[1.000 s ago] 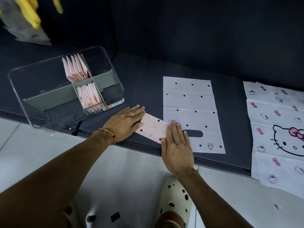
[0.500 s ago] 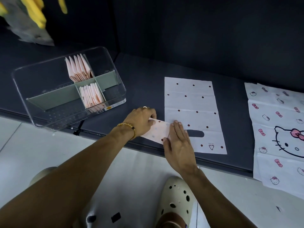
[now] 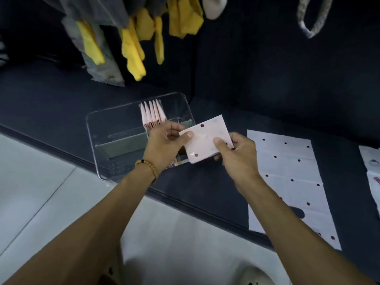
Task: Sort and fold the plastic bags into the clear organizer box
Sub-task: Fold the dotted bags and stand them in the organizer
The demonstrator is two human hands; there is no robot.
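A folded pink dotted bag (image 3: 206,138) is held in the air just right of the clear organizer box (image 3: 102,140). My left hand (image 3: 164,140) pinches its left edge with the thumb on top. My right hand (image 3: 236,155) grips its lower right corner, thumb on the front. Inside the box, several folded pink bags (image 3: 152,115) stand upright in the far compartment behind a grey divider (image 3: 123,144). My left hand hides the near compartment. A flat white dotted bag (image 3: 287,177) lies on the dark surface to the right.
The box sits on a dark padded ledge (image 3: 205,188) whose front edge runs diagonally above a pale floor. Yellow and grey cloths (image 3: 131,48) hang over the back left. A patterned white bag's edge (image 3: 373,167) shows at the far right. A looped band (image 3: 312,15) hangs top right.
Both hands were pressing the folded bag flat on the ledge; they have lifted it and carried it left toward the box. The camera has tilted up and shifted.
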